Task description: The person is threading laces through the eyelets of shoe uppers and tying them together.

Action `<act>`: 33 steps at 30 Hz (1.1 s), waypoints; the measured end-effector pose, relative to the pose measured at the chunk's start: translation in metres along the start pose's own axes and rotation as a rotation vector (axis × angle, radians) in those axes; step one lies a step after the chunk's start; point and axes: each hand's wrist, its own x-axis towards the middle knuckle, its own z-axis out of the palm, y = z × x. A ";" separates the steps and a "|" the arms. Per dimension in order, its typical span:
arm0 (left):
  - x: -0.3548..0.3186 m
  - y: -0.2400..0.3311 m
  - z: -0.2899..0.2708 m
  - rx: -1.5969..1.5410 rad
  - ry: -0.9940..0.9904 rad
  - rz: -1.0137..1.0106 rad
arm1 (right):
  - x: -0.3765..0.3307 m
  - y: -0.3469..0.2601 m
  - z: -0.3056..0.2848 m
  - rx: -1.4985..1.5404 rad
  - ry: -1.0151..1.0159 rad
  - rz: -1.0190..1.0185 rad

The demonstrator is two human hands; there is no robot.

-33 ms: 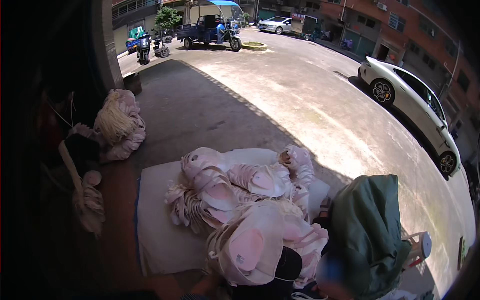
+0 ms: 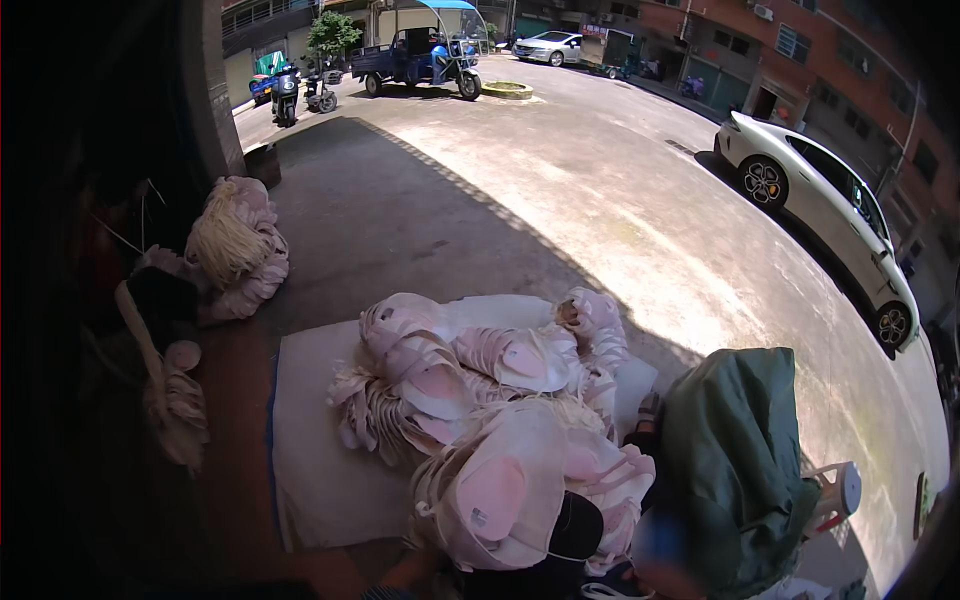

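At the lower edge, what looks like part of my left hand (image 2: pixel 412 572) shows dimly in shadow beside a large bundle of curved white-and-pink sheet pieces (image 2: pixel 495 490). Its fingers are hidden, so I cannot tell whether it grips the bundle. My right hand cannot be made out. The bundle lies nearest me, its layers fanned over one another, with a rounded black thing (image 2: pixel 578 525) against its right side. Beyond it, more bundles of the same pieces (image 2: pixel 430 370) are heaped on a pale sheet (image 2: pixel 315 440) spread on the ground.
Green cloth (image 2: pixel 735 450) drapes at the right, beside a stool (image 2: pixel 848 490); a blurred patch hides what is below it. More bundles (image 2: pixel 240 240) with pale cords stand at the left by a pillar (image 2: pixel 210 90). Beyond are a white car (image 2: pixel 820 190) and a blue three-wheeler (image 2: pixel 420 60).
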 end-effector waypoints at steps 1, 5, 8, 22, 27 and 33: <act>-0.001 0.001 0.005 0.003 -0.006 0.004 | 0.001 0.001 -0.001 -0.036 0.009 -0.009; -0.003 0.003 0.019 0.015 -0.028 0.015 | 0.002 0.007 -0.003 -0.089 0.049 0.020; -0.007 0.004 0.025 0.032 -0.041 0.019 | 0.001 0.002 0.001 -0.084 0.025 -0.005; -0.086 0.026 0.022 0.242 -0.037 -0.117 | -0.036 -0.037 0.024 -0.184 0.008 -0.169; -0.125 0.063 0.027 0.300 -0.044 -0.180 | -0.050 -0.037 0.033 -0.230 0.021 -0.283; -0.168 0.067 0.007 -0.185 -0.256 -0.323 | -0.056 -0.031 0.027 -0.256 0.065 -0.362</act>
